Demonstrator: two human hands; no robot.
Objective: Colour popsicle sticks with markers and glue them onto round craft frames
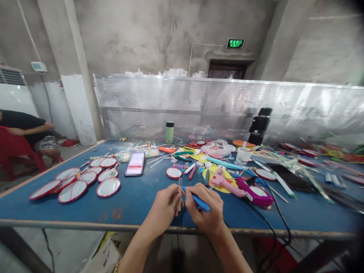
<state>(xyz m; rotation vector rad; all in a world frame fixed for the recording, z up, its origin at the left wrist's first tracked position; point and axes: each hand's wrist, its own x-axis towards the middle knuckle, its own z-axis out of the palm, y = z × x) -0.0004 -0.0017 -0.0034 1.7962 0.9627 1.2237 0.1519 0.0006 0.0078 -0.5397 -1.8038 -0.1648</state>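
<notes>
My left hand (166,204) is closed round a thin pale stick (179,191), held upright near the front edge of the blue table (136,201). My right hand (206,208) grips a blue tool (199,201) whose tip points left toward the stick. The two hands almost touch. Just beyond them lie a single red-rimmed round disc (173,173), a pink glue gun (226,182) and a magenta device (254,193).
Several red-rimmed discs (85,180) lie in a group at the left. Sticks, a white cup (243,154), a green bottle (170,132), a black phone (288,176) and cables litter the right. A perforated metal screen (227,110) backs the table. A person (25,132) sits at far left.
</notes>
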